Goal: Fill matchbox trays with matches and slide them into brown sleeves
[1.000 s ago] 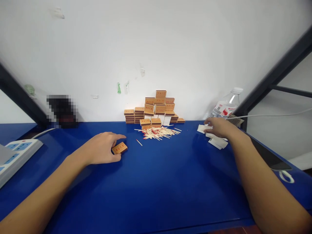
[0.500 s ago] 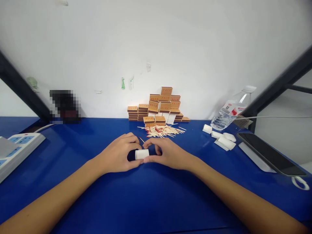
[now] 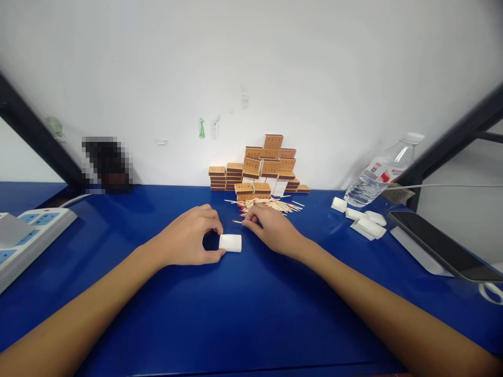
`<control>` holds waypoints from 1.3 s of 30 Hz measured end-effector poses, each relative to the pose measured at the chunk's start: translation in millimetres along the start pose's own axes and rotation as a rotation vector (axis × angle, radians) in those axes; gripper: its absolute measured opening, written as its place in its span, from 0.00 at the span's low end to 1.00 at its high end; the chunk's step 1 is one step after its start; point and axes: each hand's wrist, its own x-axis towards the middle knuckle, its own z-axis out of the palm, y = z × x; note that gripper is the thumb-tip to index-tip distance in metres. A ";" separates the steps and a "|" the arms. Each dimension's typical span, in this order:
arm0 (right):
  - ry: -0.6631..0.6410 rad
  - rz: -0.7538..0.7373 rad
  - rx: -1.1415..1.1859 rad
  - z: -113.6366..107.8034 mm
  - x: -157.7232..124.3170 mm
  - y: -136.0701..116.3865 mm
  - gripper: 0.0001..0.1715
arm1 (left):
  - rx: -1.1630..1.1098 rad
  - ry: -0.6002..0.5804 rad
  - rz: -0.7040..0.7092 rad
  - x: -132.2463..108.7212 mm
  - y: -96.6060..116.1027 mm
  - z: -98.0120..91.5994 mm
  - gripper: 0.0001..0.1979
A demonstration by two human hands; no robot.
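Near the middle of the blue table, my left hand (image 3: 192,235) grips a small white matchbox tray (image 3: 230,243) by its left end, thumb in front and fingers behind. Just behind and to the right, my right hand (image 3: 271,226) is closed, with thumb and fingertips on a single match (image 3: 237,221) whose red head points left. A heap of loose matches (image 3: 285,204) lies right behind that hand. Something brownish shows partly behind my left fingers, too hidden to name. Beyond the heap, matchboxes (image 3: 270,166) are stacked against the wall.
White trays (image 3: 367,228) lie at the right beside a leaning water bottle (image 3: 367,180). A phone (image 3: 444,243) rests on a white object near the right edge. A power strip (image 3: 35,235) sits at the left. A dark pixelated object (image 3: 108,165) stands by the wall.
My right hand has left the white tray and moved back toward the matches, now pinching one. My left hand stays on the tray. The view has shifted slightly.
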 end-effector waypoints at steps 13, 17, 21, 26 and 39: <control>0.078 -0.048 0.014 -23.6 -13.8 9.5 0.08 | -0.030 0.092 0.032 1.3 0.0 12.8 0.13; 0.128 0.041 -0.083 -26.9 -5.4 36.2 0.07 | -0.024 0.091 0.046 0.8 3.3 15.6 0.15; 0.146 0.036 -0.128 -15.5 7.3 31.4 0.08 | -0.025 0.095 0.058 0.7 5.7 18.9 0.16; 0.078 0.121 -0.270 -6.9 20.6 16.5 0.10 | -0.021 0.109 0.068 2.7 4.9 20.8 0.15; 0.002 -0.070 -0.203 -31.1 3.4 22.1 0.09 | -0.028 0.133 0.066 3.3 1.3 22.3 0.14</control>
